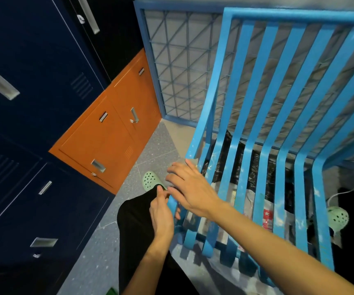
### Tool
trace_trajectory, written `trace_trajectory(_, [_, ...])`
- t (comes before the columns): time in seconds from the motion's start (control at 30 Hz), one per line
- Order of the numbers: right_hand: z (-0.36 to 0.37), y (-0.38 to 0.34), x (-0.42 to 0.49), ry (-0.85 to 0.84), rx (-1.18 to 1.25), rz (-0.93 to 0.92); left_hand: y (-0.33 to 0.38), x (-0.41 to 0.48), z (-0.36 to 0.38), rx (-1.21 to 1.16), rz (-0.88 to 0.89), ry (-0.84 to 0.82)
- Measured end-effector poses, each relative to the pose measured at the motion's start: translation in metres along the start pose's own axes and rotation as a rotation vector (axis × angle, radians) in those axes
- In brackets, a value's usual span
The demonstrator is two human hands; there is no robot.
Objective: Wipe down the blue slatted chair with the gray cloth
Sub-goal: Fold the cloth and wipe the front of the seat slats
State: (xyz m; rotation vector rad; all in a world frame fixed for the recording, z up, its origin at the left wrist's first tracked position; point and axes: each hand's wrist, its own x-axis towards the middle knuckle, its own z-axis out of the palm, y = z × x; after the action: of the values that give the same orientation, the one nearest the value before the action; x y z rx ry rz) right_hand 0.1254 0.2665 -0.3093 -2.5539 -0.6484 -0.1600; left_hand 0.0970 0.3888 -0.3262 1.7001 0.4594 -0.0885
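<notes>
The blue slatted chair (pixel 263 128) fills the right half of the view, with its seat slats running toward me. My left hand (pixel 162 213) grips the seat's left side rail near the front corner, thumb and fingers curled round it. My right hand (pixel 190 188) reaches across above it, its fingers stretched out flat over the same rail farther back. A small patch of the gray cloth (pixel 182 161) shows under those fingertips; the hand hides the remainder of it.
Dark navy lockers (pixel 33 103) and an orange cabinet (pixel 110 133) stand close on the left. A blue mesh fence (pixel 180 67) stands behind the chair. Black and white plastic bags (pixel 248 173) lie under the seat. My green clogs (pixel 150 179) stand on grey speckled floor.
</notes>
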Motion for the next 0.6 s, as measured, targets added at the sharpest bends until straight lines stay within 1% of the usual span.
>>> trace_trajectory(0.1, [0.01,-0.016,-0.014,0.024,0.065,-0.005,-0.004,0.001,0.001,-0.01,0.049,0.059])
trace_trajectory(0.23, [0.009,-0.002,-0.015,-0.016,0.036,-0.077,-0.006,0.0,0.001,-0.024,0.012,0.055])
trace_trajectory(0.3, [0.005,0.007,-0.007,0.001,0.02,-0.06,-0.006,0.0,0.0,-0.014,0.029,0.031])
trace_trajectory(0.4, [0.002,0.009,0.002,0.062,0.019,0.011,-0.005,0.0,0.0,0.005,0.054,-0.015])
trace_trajectory(0.5, [0.007,-0.004,-0.002,0.088,0.039,0.067,-0.005,-0.001,0.0,-0.016,0.056,-0.007])
trace_trajectory(0.6, [0.012,-0.016,-0.015,0.058,0.038,0.022,-0.006,-0.001,0.0,-0.123,0.026,0.002])
